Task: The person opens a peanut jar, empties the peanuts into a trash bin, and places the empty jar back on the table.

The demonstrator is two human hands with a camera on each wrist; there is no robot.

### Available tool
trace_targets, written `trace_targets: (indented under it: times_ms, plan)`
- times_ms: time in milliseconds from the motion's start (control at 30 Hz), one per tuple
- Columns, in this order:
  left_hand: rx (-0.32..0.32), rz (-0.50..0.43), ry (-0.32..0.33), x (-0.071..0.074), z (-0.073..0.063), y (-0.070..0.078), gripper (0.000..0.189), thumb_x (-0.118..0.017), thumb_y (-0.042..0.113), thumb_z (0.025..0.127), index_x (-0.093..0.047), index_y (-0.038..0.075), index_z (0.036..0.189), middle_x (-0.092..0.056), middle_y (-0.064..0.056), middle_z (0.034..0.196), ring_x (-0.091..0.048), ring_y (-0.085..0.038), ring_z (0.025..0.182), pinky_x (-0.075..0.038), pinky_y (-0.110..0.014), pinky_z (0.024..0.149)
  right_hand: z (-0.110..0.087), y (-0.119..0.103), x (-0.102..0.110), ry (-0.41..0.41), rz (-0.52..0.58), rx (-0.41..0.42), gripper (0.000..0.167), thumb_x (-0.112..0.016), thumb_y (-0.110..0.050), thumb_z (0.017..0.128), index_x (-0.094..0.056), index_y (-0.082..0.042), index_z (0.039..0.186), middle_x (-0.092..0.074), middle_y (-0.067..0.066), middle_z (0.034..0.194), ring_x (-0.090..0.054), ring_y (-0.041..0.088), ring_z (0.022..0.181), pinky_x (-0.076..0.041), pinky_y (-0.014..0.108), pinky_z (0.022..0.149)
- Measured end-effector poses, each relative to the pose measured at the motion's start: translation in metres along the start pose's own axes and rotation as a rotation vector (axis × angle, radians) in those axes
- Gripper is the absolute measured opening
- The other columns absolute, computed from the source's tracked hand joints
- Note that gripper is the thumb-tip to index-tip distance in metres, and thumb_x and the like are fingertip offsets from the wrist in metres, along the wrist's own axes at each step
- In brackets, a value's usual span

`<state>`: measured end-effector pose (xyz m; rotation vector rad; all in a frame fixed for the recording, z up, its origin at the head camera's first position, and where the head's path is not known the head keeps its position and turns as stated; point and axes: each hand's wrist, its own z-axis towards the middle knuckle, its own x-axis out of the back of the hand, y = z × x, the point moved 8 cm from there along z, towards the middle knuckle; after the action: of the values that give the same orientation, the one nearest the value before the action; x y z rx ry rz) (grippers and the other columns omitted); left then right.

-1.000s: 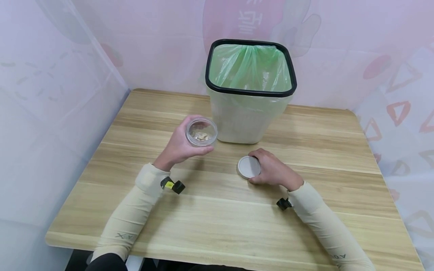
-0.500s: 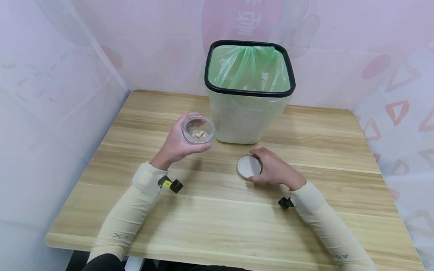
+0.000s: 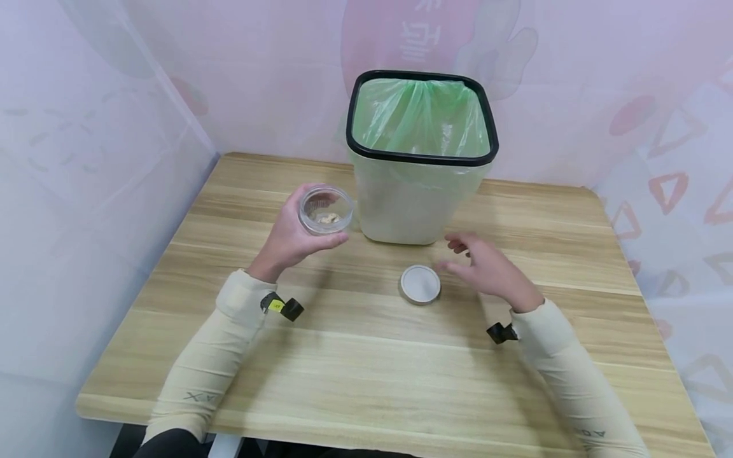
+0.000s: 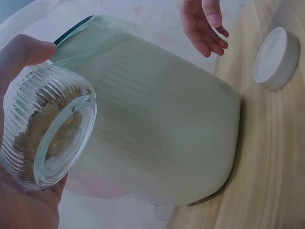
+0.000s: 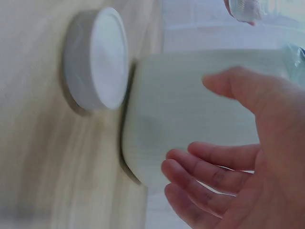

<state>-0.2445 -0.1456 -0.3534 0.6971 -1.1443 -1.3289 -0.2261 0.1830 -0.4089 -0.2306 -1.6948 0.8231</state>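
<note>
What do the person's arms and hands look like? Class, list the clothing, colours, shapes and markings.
The left hand and right hand wear no gloves. The left sleeve and right sleeve are cream, creased and broad-cuffed, with small dark lettering. Each wrist bears a small black box; beside the left one is a yellow patch. Black cloth meets the left sleeve's upper end.

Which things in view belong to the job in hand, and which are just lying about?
Job, judging by the hands:
- jar with pale bits, held by the left hand
- lid, near the open right hand
- bin, probably, as the jar is beside it

Surroundings:
- table
- backdrop
- nothing loose seen lying about
</note>
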Motion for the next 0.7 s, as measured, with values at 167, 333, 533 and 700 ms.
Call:
trace_targets:
  times_ms: [167,333,533,700]
  plan:
    - [-0.016,-0.008,0.023,0.009,0.005,0.005,0.077,-0.093,0.001,0.070,-0.056,0.002,0.137,-0.067,-0.007,0.125,-0.062,-0.021,0.120,-0.051,-0.034,0.107,-0.002,-0.004,0.031,0.137,0.006,0.016,0.046,-0.064,-0.028,0.105,-0.059,0.005,0.137,-0.071,0.023,0.125,-0.069,0.036,0.113,-0.057,0.051,0.096]
    - [-0.018,-0.011,0.031,0.016,0.009,0.009,0.078,-0.093,0.000,0.069,-0.055,0.001,0.138,-0.066,-0.013,0.127,-0.062,-0.023,0.121,-0.051,-0.028,0.105,-0.010,-0.009,0.071,0.341,0.005,0.019,0.033,-0.061,-0.025,0.106,-0.068,0.001,0.124,-0.075,0.018,0.108,-0.070,0.023,0.093,-0.053,0.016,0.079]
    - [-0.023,-0.003,0.046,0.019,0.016,0.013,0.078,-0.092,-0.001,0.070,-0.055,0.000,0.138,-0.066,-0.013,0.126,-0.062,-0.025,0.121,-0.050,-0.025,0.105,-0.018,-0.014,0.114,0.517,0.038,-0.021,0.038,-0.053,-0.035,0.108,-0.073,-0.004,0.117,-0.076,0.015,0.102,-0.063,0.002,0.082,-0.046,0.010,0.068]
    - [-0.040,0.002,0.059,0.023,0.023,0.017,0.075,-0.091,-0.001,0.071,-0.056,0.001,0.137,-0.066,-0.009,0.125,-0.061,-0.018,0.119,-0.051,-0.027,0.105,-0.013,-0.020,0.136,0.581,0.096,-0.012,0.037,-0.054,-0.040,0.108,-0.073,-0.007,0.110,-0.075,-0.002,0.091,-0.066,-0.002,0.080,-0.049,0.012,0.069]
